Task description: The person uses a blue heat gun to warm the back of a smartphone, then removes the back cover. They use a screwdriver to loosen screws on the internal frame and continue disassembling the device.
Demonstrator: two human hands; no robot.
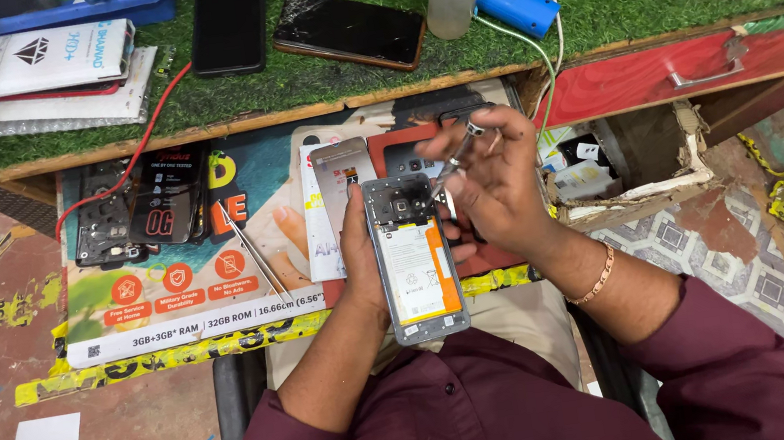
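Grey opened phone (414,259) gripped by left hand (362,244); right hand (492,176) grasps screwdriver (457,153); best kept upright on the screw.

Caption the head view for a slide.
Left hand holds an opened phone, right hand works a screwdriver at its top.

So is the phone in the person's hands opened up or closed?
Opened: the phone has no back cover, its battery and boards exposed.

My left grip (362,244) cradles an opened smartphone (414,257), battery exposed. My right grip (492,176) holds a slim screwdriver (457,153), tip at the phone's top end.
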